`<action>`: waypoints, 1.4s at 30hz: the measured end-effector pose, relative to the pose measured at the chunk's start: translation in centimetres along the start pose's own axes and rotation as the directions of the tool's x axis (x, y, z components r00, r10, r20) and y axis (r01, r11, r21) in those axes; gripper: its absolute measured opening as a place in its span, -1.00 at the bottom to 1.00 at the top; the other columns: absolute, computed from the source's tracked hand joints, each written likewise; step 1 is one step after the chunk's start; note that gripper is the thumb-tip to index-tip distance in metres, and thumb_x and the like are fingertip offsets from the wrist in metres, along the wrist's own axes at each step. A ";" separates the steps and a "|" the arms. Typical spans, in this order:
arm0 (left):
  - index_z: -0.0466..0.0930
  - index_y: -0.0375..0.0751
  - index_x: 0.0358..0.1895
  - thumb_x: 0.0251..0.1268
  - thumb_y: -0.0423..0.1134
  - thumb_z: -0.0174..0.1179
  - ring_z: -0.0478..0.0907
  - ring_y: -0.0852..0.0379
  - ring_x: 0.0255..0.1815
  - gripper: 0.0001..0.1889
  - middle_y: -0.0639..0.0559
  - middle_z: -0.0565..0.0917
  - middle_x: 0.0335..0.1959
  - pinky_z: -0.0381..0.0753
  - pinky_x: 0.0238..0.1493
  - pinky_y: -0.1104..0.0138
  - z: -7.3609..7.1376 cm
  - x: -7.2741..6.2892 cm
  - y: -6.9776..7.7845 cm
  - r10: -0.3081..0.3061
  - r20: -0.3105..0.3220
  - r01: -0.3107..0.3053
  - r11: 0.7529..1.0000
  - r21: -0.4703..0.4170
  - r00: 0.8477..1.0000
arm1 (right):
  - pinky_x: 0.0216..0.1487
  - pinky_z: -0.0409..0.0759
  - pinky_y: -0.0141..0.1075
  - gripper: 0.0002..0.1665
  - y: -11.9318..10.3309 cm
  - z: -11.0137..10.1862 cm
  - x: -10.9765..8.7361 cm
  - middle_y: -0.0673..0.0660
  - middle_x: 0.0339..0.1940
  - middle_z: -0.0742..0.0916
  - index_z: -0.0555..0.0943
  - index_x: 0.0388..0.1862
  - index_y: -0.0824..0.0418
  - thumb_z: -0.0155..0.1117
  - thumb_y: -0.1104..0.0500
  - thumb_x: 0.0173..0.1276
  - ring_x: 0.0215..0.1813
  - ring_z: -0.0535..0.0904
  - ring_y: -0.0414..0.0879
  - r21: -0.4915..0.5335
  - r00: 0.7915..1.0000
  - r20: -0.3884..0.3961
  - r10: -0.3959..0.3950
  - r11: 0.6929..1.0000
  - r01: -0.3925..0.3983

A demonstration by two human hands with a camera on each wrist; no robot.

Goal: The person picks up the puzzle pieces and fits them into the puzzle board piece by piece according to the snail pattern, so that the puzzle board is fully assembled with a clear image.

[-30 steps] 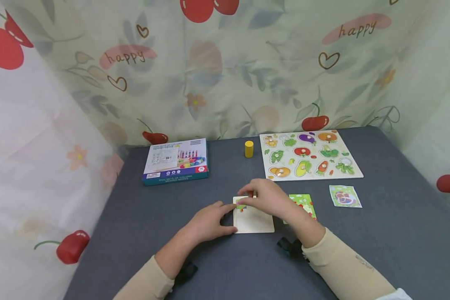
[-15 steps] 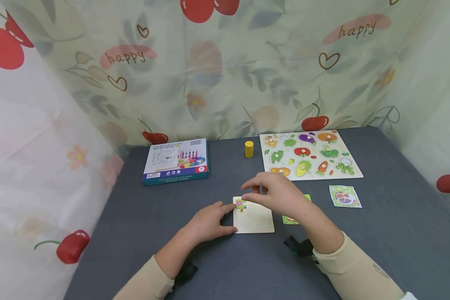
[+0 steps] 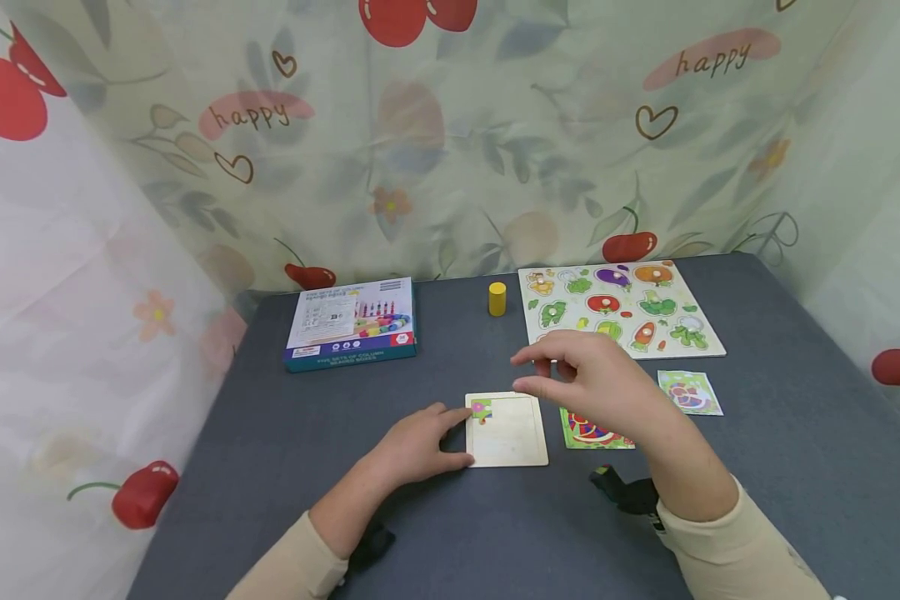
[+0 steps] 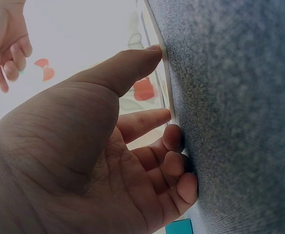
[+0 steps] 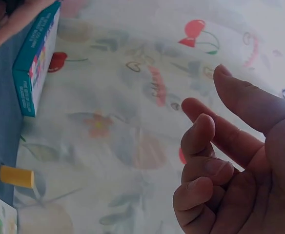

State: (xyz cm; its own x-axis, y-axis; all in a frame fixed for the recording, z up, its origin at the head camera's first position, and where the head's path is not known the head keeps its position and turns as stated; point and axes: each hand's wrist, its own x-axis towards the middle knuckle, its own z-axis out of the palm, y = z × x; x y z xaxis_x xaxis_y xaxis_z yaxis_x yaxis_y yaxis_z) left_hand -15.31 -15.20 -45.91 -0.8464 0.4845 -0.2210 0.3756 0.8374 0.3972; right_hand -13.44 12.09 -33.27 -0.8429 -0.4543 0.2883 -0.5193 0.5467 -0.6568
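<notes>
My left hand rests at the left side of a pale square wooden puzzle board, its thumb and index finger touching the edge. In the left wrist view those two fingers are extended to the thin board's side. A small green jigsaw piece with a pink flower lies in the board's upper left corner. Raised to the right of the board, my right hand holds nothing, its fingers loosely bent and thumb apart from the index finger. Partly hidden below it lies a green square picture with red and blue shapes.
Farther right lies a small printed card. At the back stand a yellow cylinder, a vegetable peg puzzle and a flat boxed set. A patterned cloth hangs behind the dark table.
My right hand has moved from over the green jigsaw piece, up and to the right, uncovering the piece and the board's top edge. My left hand has stayed in place.
</notes>
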 end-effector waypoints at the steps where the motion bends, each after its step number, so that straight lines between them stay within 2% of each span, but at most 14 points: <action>1: 0.46 0.04 0.48 0.23 0.22 0.40 0.47 0.12 -0.25 -0.23 0.04 0.58 -0.09 0.48 -0.28 0.26 0.0 0.0 0.0 0.000 0.000 0.000 1.000 -0.001 1.000 | -0.37 0.42 -0.29 -0.73 0.0 -0.3 -0.1 -0.12 -0.38 0.61 0.79 -0.03 0.03 0.55 0.08 0.29 -0.45 0.43 -0.12 -0.002 1.000 -0.005 0.003 1.000 -0.003; 9: 0.46 0.03 0.49 0.25 0.21 0.38 0.45 0.14 -0.25 -0.24 0.04 0.57 -0.08 0.45 -0.27 0.26 -0.1 -0.1 0.2 0.002 0.001 -0.002 1.000 0.019 1.000 | -0.35 0.39 -0.27 -0.62 1.2 -2.4 -0.4 -0.05 -0.37 0.62 0.78 0.00 0.05 0.60 -0.01 0.22 -0.43 0.42 -0.09 -0.018 0.994 -0.005 0.112 0.993 -0.112; 17: 0.45 0.03 0.49 0.26 0.21 0.38 0.45 0.14 -0.27 -0.24 0.05 0.56 -0.10 0.44 -0.29 0.26 -0.1 -0.1 0.2 0.004 0.008 -0.004 1.000 0.017 1.000 | -0.38 0.36 -0.25 -0.61 3.3 -4.4 -0.6 0.03 -0.36 0.60 0.76 0.03 0.13 0.59 0.08 0.24 -0.41 0.39 -0.05 -0.046 0.977 -0.008 0.211 0.976 -0.211; 24: 0.45 0.02 0.49 0.26 0.20 0.37 0.45 0.14 -0.28 -0.24 0.06 0.56 -0.11 0.44 -0.29 0.26 0.0 -0.1 0.1 0.013 0.000 -0.013 1.000 0.011 1.000 | -0.41 0.37 -0.28 -0.58 5.7 -5.8 -0.7 0.06 -0.32 0.60 0.72 0.08 0.20 0.56 0.09 0.28 -0.40 0.42 -0.05 -0.031 0.966 0.005 0.258 0.966 -0.258; 33: 0.44 0.06 0.50 0.26 0.21 0.38 0.45 0.14 -0.29 -0.24 0.09 0.52 -0.19 0.42 -0.33 0.28 -0.1 0.0 0.1 0.008 0.005 -0.008 1.000 0.024 1.000 | -0.36 0.45 -0.25 -0.60 9.3 -6.2 -0.6 0.10 -0.35 0.59 0.70 0.05 0.24 0.55 0.13 0.28 -0.40 0.46 -0.03 0.005 0.935 0.122 0.334 0.942 -0.337; 37: 0.43 0.08 0.51 0.26 0.21 0.38 0.44 0.14 -0.31 -0.23 0.11 0.47 -0.25 0.40 -0.36 0.28 0.0 0.1 0.0 0.010 0.005 -0.010 1.000 0.029 1.000 | -0.38 0.43 -0.25 -0.64 11.0 -6.0 -0.5 0.11 -0.40 0.58 0.69 0.01 0.26 0.54 0.16 0.29 -0.45 0.42 -0.04 0.019 0.922 0.176 0.344 0.936 -0.353; 42: 0.42 0.08 0.51 0.26 0.22 0.38 0.44 0.15 -0.31 -0.22 0.11 0.48 -0.24 0.40 -0.35 0.28 0.0 0.1 0.0 0.014 0.004 -0.014 1.000 0.028 1.000 | -0.40 0.39 -0.24 -0.65 12.7 -5.5 -0.4 0.09 -0.40 0.56 0.67 0.00 0.28 0.52 0.16 0.31 -0.44 0.38 -0.07 0.053 0.906 0.235 0.353 0.926 -0.374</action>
State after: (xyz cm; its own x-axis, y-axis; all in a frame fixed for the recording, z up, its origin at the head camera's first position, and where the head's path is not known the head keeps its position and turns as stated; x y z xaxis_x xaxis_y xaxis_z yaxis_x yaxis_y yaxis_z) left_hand -15.37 -15.18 -45.93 -0.8395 0.4973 -0.2189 0.3981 0.8371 0.3751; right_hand -20.43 23.06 -37.92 -0.9135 -0.3841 -0.1343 -0.1581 0.6392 -0.7526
